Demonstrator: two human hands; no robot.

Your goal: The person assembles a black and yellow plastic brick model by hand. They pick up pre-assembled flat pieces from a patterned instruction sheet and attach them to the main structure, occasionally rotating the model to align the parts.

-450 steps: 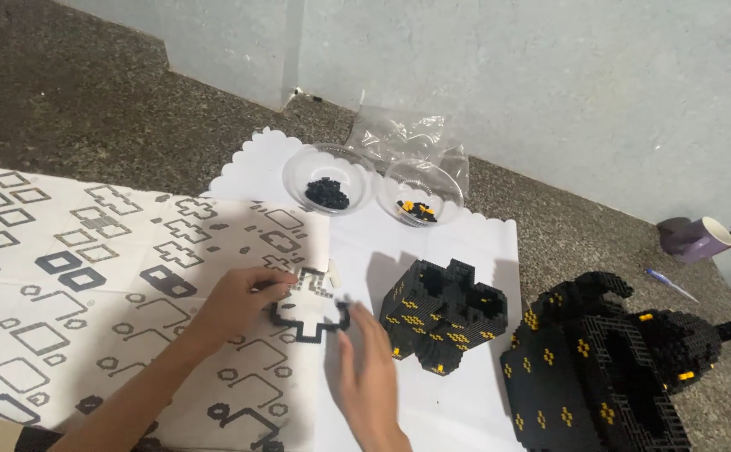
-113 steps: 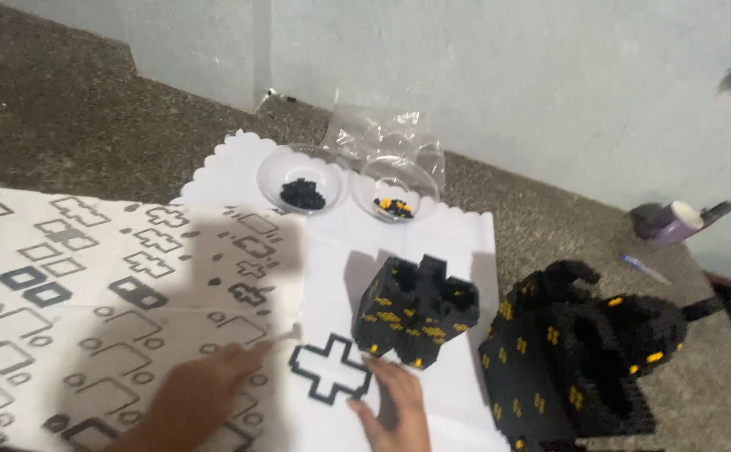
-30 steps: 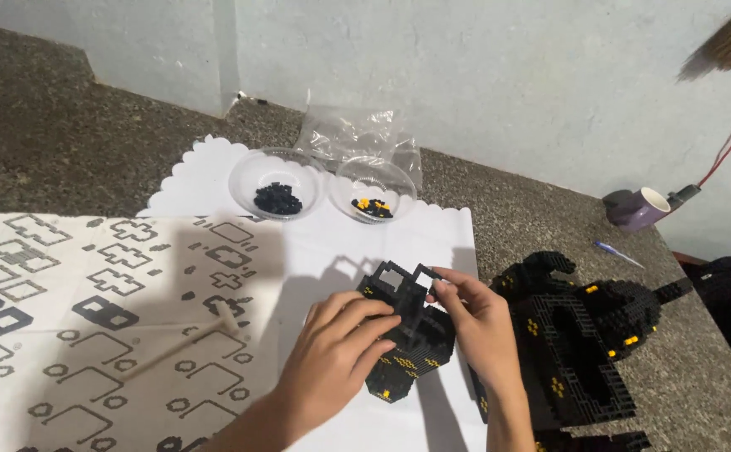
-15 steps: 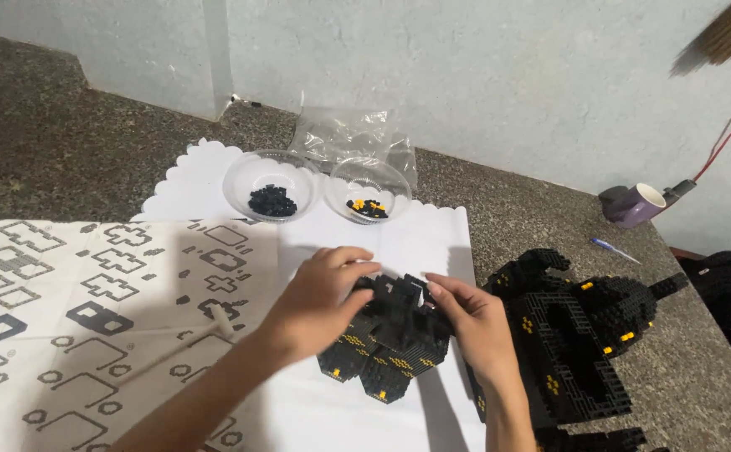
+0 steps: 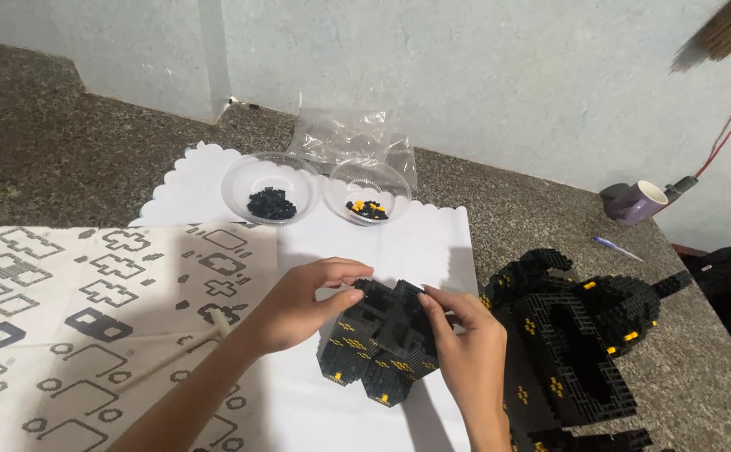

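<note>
A black block model with small yellow marks (image 5: 378, 347) rests on a white paper sheet (image 5: 399, 243). My left hand (image 5: 302, 301) grips its left and top side, thumb on the upper edge. My right hand (image 5: 464, 351) holds its right side, fingertips pressing on the top. To the right a larger black block build with yellow dots (image 5: 574, 335) stands on the floor, apart from both hands.
Two clear bowls stand at the back of the sheet: one with black pieces (image 5: 271, 180), one with black and yellow pieces (image 5: 369, 191). A clear plastic bag (image 5: 348, 134) lies behind them. A patterned cloth (image 5: 64, 310) is at left, with a thin stick (image 5: 173, 356) on it. A purple mug (image 5: 637, 201) and a pen (image 5: 618, 248) are at right.
My hands have shifted on the small black model: the left hand slid off its top to the left side, and the model now shows more between the two hands.
</note>
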